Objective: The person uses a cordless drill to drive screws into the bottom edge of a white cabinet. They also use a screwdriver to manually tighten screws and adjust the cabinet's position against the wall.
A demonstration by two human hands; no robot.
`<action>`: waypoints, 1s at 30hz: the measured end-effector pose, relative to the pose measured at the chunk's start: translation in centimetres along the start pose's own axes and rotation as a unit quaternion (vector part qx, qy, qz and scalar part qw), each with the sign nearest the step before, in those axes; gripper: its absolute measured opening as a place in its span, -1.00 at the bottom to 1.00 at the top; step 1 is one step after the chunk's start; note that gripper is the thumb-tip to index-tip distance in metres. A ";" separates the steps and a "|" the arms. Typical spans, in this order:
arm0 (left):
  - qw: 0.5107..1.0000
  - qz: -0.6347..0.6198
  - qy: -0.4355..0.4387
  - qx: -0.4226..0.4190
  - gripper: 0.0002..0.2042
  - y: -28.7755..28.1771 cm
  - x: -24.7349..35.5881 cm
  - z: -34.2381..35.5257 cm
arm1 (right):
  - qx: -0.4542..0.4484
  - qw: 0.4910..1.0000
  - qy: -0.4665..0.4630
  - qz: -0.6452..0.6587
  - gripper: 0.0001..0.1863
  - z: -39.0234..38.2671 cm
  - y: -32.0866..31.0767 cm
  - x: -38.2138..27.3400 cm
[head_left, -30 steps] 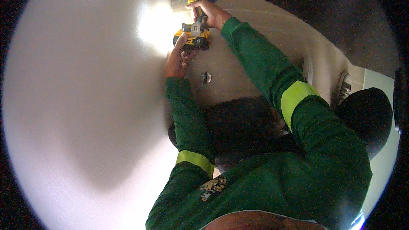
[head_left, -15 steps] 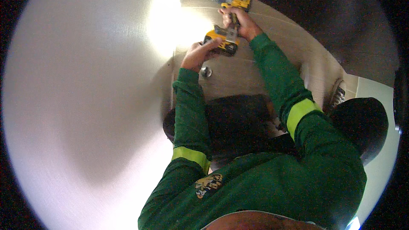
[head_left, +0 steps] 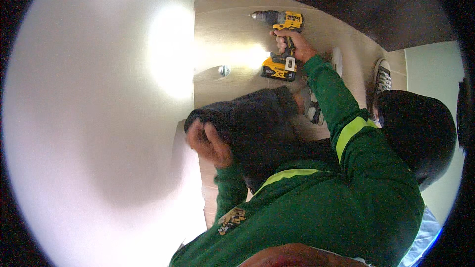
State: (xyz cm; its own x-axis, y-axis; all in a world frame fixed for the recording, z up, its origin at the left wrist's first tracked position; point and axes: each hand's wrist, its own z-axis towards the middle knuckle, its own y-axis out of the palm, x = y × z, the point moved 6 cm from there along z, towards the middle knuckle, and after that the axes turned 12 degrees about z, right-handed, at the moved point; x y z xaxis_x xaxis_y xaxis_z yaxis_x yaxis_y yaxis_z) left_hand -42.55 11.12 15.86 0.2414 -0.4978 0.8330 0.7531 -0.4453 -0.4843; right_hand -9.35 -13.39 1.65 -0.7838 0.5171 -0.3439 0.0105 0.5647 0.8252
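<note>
My right hand [head_left: 293, 44] is wrapped round the handle of a yellow and black cordless drill [head_left: 289, 21]. The drill points left toward the pale wall, a thin bit at its chuck. Its battery pack [head_left: 278, 70] is fitted below the grip, and a bright light shines from the base onto the wall and floor. My left hand [head_left: 210, 143], slightly blurred, is beside my left knee, fingers apart, nothing seen in them. Left of the battery pack, a small round silvery object [head_left: 224, 70] is on the wood-look floor [head_left: 217, 24].
A smooth pale wall [head_left: 114, 94] rises along the left. Dark panelling [head_left: 346, 5] runs across the far right. My bent legs in dark trousers [head_left: 257, 118] and my sneakers [head_left: 382, 76] are below the drill.
My left hand has let go of the drill's battery end and moved back to my knee. The drill, in my right hand, has shifted right and nearer.
</note>
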 end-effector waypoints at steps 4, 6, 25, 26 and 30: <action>0.973 0.227 0.021 -0.043 -0.56 -10.8 -5.7 -11.0 | -0.004 1.000 -0.015 -0.014 -0.73 0.7 1.6 1.0; 0.966 0.253 -0.029 -0.049 -0.48 -14.4 -11.1 -16.9 | 0.008 0.999 -0.036 -0.031 -0.73 -0.2 2.7 1.1; 0.905 0.423 -0.032 -0.037 -0.44 -15.4 -14.0 -22.9 | -0.194 0.977 0.011 -0.092 -0.63 -4.9 7.7 1.6; 0.906 0.421 -0.033 -0.038 -0.44 -15.4 -13.8 -22.8 | -0.193 0.976 0.019 -0.096 -0.62 -4.9 7.7 1.7; 0.913 0.408 -0.019 -0.004 -0.52 -15.1 -13.2 -23.7 | -0.160 0.978 0.080 -0.103 -0.62 -6.5 7.1 1.8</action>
State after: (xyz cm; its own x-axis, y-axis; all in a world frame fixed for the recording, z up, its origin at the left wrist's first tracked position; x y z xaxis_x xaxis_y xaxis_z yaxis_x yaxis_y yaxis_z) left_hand -71.64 6.77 5.81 0.7409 -0.6400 0.2036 0.3091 0.0559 -0.9494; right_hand -14.73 -12.63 9.85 -0.8358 0.2924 -0.4646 -0.3334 0.4021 0.8527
